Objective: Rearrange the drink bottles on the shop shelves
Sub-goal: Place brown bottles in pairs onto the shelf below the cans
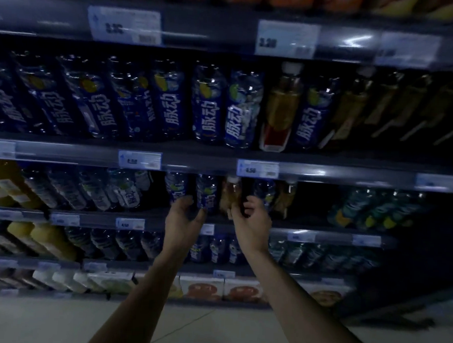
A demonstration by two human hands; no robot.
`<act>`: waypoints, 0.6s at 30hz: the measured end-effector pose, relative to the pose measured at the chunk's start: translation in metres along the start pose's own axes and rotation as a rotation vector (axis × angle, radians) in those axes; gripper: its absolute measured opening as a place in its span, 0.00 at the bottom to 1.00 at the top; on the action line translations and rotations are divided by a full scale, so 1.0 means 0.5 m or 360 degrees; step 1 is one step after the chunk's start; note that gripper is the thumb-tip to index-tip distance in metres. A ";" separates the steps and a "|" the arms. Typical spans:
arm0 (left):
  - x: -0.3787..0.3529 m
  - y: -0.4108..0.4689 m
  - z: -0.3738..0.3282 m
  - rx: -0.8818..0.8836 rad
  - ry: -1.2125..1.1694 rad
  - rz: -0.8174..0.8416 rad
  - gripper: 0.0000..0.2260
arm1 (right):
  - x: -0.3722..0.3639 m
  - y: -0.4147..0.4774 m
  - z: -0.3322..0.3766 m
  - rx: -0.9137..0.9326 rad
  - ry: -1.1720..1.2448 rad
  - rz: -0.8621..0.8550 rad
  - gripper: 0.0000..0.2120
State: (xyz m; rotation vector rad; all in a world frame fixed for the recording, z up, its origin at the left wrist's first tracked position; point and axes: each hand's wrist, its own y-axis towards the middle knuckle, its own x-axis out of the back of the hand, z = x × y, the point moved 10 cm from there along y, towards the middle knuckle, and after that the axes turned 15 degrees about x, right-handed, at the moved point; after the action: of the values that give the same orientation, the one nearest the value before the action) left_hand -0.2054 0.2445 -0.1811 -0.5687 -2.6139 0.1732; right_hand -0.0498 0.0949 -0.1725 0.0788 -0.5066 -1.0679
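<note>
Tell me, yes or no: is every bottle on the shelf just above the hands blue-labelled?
No, an amber bottle with a white cap stands among the blue bottles there.

1. We work from a single wide-angle view worn on the head; straight shelf edges bow toward the frame borders.
2. We face the shop shelves [326, 173] head-on and tilt slightly down, so the floor [210, 329] fills the bottom strip.
3. We stand near: both forearms enter from below, and the left hand [182, 219] and right hand [251, 224] reach a mid-frame shelf.
</note>
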 end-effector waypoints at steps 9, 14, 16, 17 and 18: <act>-0.157 -0.023 -0.008 0.0009 -0.0039 -0.0096 0.24 | 0.153 0.009 -0.154 -0.0091 -0.0079 -0.0158 0.16; -0.206 0.007 0.009 -0.0033 0.0040 -0.0182 0.19 | 0.176 0.025 -0.230 -0.0110 -0.0031 -0.0171 0.18; -0.222 0.032 0.028 -0.0004 0.0072 -0.0230 0.24 | 0.171 0.036 -0.260 -0.0111 -0.0046 -0.0177 0.20; -0.229 0.044 0.038 0.0021 0.0069 -0.0250 0.26 | 0.168 0.042 -0.276 -0.0117 -0.0061 -0.0179 0.21; -0.232 0.054 0.046 0.0041 0.0057 -0.0272 0.28 | 0.165 0.048 -0.287 -0.0116 -0.0084 -0.0176 0.22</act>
State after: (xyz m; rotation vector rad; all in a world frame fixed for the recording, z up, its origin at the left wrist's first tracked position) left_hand -0.1120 0.2195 -0.2546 -0.3341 -2.6058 0.1405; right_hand 0.0634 0.0109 -0.2623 0.0146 -0.5151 -1.1981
